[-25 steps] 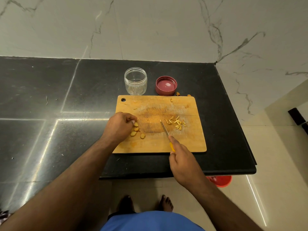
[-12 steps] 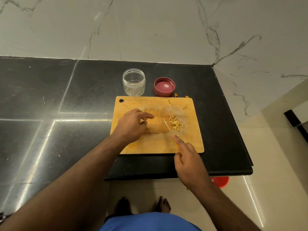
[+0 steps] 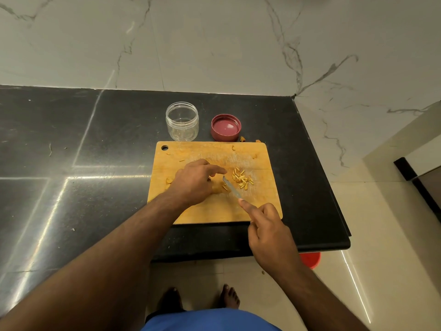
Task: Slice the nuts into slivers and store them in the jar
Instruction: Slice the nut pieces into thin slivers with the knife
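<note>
Knife point(image 3: 231, 187) gripped by right hand point(image 3: 269, 231), nut held under left hand point(image 3: 194, 181) fingertips at cutting board point(image 3: 214, 211) centre, slivers point(image 3: 242, 179) just right of blade.

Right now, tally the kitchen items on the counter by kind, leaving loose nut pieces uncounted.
Cutting board: 1
Clear jar, open and apparently empty: 1
Red lid, lying beside the jar: 1
Knife, held by the right hand: 1
Total: 4
The left hand rests on the board beside the pile of slivers.
</note>
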`<state>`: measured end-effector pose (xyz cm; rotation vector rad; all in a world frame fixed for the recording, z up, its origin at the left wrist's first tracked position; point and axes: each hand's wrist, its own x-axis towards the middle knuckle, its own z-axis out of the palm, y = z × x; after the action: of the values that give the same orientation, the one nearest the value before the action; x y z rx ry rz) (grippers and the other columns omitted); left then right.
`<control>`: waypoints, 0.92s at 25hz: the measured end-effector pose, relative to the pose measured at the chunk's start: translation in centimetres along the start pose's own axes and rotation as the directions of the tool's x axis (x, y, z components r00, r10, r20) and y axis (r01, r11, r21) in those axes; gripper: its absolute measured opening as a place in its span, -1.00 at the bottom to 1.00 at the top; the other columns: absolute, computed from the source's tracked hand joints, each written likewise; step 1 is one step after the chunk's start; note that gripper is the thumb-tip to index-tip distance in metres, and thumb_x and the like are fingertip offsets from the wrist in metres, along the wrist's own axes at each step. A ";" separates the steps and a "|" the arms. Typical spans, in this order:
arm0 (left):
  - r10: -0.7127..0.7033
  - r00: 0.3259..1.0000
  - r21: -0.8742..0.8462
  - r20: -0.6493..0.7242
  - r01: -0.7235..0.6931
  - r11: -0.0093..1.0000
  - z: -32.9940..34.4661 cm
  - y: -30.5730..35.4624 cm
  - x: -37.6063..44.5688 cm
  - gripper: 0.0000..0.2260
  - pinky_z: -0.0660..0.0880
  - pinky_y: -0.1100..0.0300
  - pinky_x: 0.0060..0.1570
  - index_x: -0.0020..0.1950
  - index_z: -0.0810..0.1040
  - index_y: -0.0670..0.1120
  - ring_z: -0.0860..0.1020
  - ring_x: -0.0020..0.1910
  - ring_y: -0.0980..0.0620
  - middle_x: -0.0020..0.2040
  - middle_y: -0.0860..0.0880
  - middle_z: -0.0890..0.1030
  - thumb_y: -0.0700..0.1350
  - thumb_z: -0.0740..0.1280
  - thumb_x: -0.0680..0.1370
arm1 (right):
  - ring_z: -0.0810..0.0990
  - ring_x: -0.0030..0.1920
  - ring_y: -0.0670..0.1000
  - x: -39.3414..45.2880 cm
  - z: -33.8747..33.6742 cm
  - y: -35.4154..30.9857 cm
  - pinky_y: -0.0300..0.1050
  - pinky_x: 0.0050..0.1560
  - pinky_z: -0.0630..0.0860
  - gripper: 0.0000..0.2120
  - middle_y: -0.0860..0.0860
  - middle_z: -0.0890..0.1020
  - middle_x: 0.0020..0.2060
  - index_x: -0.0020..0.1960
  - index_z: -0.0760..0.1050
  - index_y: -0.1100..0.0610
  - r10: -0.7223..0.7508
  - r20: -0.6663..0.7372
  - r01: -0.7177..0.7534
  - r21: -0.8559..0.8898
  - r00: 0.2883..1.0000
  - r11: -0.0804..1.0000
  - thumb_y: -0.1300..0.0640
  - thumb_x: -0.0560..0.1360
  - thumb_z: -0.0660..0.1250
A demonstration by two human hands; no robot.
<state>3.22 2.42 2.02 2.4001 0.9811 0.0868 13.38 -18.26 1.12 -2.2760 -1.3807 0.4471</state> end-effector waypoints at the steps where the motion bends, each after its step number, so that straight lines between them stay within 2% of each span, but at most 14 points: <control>1: 0.009 1.000 -0.009 -0.008 -0.009 1.000 0.0 0.0 0.0 -0.56 0.55 0.00 0.11 0.34 0.55 0.19 0.49 0.17 0.07 0.20 0.05 0.53 -0.26 0.27 0.59 | 0.46 -0.30 -0.06 0.0 0.0 0.1 -0.19 -0.35 0.53 -0.50 -0.13 0.34 -0.02 0.52 0.22 -0.22 0.002 -0.001 -0.002 -0.007 1.000 1.000 0.12 0.64 0.17; 7: 0.116 0.993 -0.024 -0.028 -0.117 0.993 0.3 0.1 -0.7 -0.62 0.54 0.03 0.11 0.20 0.64 0.18 0.45 0.16 0.08 0.17 0.06 0.52 -0.27 0.29 0.59 | 0.48 -0.26 -0.04 0.3 -0.1 0.1 -0.13 -0.30 0.56 -0.51 -0.11 0.32 0.00 0.52 0.23 -0.20 0.006 0.001 -0.006 -0.028 1.000 1.000 0.12 0.65 0.17; 12: -0.043 0.995 0.017 -0.088 0.045 0.999 0.4 -0.6 -0.4 -0.62 0.54 -0.04 0.13 0.31 0.58 0.17 0.47 0.20 0.05 0.21 0.06 0.54 -0.22 0.25 0.61 | 0.48 -0.25 -0.05 0.4 0.1 0.4 -0.12 -0.28 0.57 -0.51 -0.12 0.34 0.00 0.52 0.23 -0.20 -0.005 0.001 0.005 -0.006 1.000 1.000 0.12 0.65 0.17; 15: -0.064 0.995 0.023 -0.075 0.066 0.998 0.4 -1.0 -0.3 -0.68 0.52 -0.06 0.17 0.29 0.59 0.14 0.47 0.21 0.04 0.23 0.06 0.55 -0.18 0.26 0.62 | 0.49 -0.19 -0.08 0.5 0.0 1.3 -0.12 -0.22 0.56 -0.52 -0.15 0.36 -0.01 0.51 0.24 -0.22 0.026 0.003 -0.026 0.085 1.000 0.996 0.12 0.65 0.17; 17: -0.056 0.996 0.030 -0.066 0.058 0.998 0.5 -0.8 -0.2 -0.72 0.52 -0.04 0.17 0.27 0.61 0.12 0.48 0.21 0.04 0.24 0.06 0.57 -0.13 0.26 0.63 | 0.49 -0.17 -0.09 0.4 -0.1 1.6 -0.13 -0.22 0.57 -0.53 -0.16 0.36 -0.02 0.49 0.28 -0.22 0.022 -0.004 -0.022 0.078 1.000 0.997 0.13 0.64 0.19; 20: -0.052 0.997 -0.092 -0.055 0.047 0.995 0.2 0.2 -0.1 -0.76 0.53 0.06 0.16 0.29 0.62 0.05 0.52 0.21 0.06 0.25 0.07 0.60 -0.07 0.28 0.65 | 0.49 -0.23 -0.06 0.3 -0.4 1.6 -0.14 -0.32 0.56 -0.52 -0.15 0.34 -0.03 0.44 0.38 -0.17 -0.050 -0.025 0.051 0.002 0.998 0.999 0.21 0.60 0.25; 23: -0.091 0.987 -0.290 0.130 0.126 0.949 -1.1 0.8 0.0 -0.74 0.55 0.14 0.08 0.31 0.60 -0.02 0.57 0.16 0.05 0.20 0.04 0.62 -0.04 0.35 0.62 | 0.49 -0.27 -0.06 0.5 -0.6 1.6 -0.18 -0.38 0.54 -0.52 -0.16 0.34 -0.01 0.40 0.43 -0.13 -0.105 -0.047 0.103 -0.029 0.993 0.994 0.27 0.57 0.29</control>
<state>3.45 2.44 3.32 2.0499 0.9696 0.0506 15.09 -18.57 0.74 -2.2083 -1.4807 0.3394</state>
